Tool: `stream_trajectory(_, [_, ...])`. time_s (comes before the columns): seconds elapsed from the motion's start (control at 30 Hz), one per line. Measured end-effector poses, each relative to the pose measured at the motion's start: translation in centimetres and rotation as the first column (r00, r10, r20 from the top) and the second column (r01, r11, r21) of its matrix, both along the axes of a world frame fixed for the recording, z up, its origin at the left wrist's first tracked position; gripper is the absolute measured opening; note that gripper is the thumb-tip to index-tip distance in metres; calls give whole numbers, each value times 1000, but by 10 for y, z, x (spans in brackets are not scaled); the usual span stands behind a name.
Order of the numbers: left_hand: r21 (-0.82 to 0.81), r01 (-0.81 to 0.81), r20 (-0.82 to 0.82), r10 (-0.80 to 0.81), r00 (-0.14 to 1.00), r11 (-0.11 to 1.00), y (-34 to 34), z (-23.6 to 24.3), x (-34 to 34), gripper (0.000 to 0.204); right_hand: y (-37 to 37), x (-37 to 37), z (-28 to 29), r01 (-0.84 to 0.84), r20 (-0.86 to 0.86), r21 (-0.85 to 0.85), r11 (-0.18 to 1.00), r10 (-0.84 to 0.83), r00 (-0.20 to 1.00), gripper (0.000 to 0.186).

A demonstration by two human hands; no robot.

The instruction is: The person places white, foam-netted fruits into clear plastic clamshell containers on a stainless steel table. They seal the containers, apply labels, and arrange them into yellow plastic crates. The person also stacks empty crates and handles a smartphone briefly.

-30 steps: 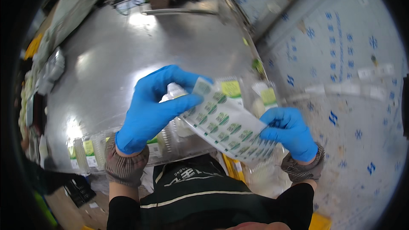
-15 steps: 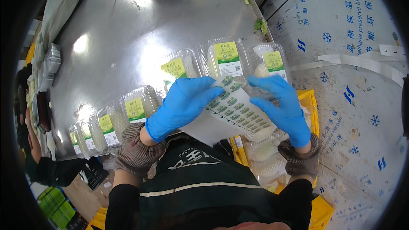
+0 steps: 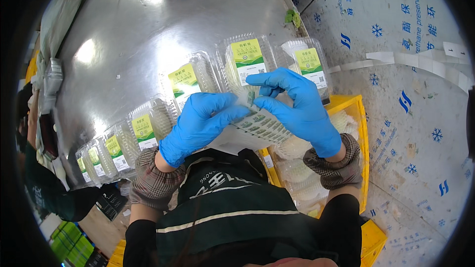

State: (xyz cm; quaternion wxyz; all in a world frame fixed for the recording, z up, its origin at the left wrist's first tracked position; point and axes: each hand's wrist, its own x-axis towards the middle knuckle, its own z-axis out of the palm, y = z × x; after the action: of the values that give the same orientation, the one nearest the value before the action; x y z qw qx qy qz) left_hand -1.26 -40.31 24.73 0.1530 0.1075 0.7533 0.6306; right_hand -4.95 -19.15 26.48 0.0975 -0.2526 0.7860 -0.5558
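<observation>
My left hand (image 3: 198, 126), in a blue glove, pinches the upper left part of a white sticker sheet (image 3: 265, 127) printed with rows of small green labels. At the sheet's top edge is my gloved right hand (image 3: 298, 111). Its forefinger reaches forward, the other fingers curl in, and the thumb tip is against the sheet; whatever lies between them is too small to make out. Just beyond the hands stand clear plastic boxes with yellow-green labels: a middle box (image 3: 250, 59), a right box (image 3: 308, 63) and a left box (image 3: 184, 81). Pale netted contents show inside.
Several more labelled boxes (image 3: 116, 152) line the steel table's (image 3: 148, 34) near left edge. A yellow crate (image 3: 363, 143) holding packed boxes stands below right, beside a printed panel wall (image 3: 405, 133). Another person's dark sleeve (image 3: 59, 200) is at the far left.
My right hand has come left and closed in on the sheet's top edge, its fingers now curled. The sheet has tilted flatter, and the whole view has shifted slightly.
</observation>
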Motion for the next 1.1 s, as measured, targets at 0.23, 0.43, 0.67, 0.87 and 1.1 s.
stream_trajectory(0.23, [-45,90,116,-84,990,995,-2,2,-5,19,9,-1,-3,9,113,-32,999,-5,994,11])
stream_trajectory(0.43, [-47,-129,260,137,956,991,-14,14,2,24,91,-61,-27,518,126,-44,854,-510,851,25])
stream_trajectory(0.67, [-35,-428,255,422,870,903,-57,11,33,20,102,-68,-68,567,-242,445,693,-516,822,28])
stream_trajectory(0.87, [26,-670,141,661,737,742,-91,0,61,24,9,-68,-61,314,132,183,931,-340,931,23])
stream_trajectory(1.1, [50,-820,103,814,572,570,-112,-7,85,21,-19,-65,-64,311,-82,315,897,-301,950,20])
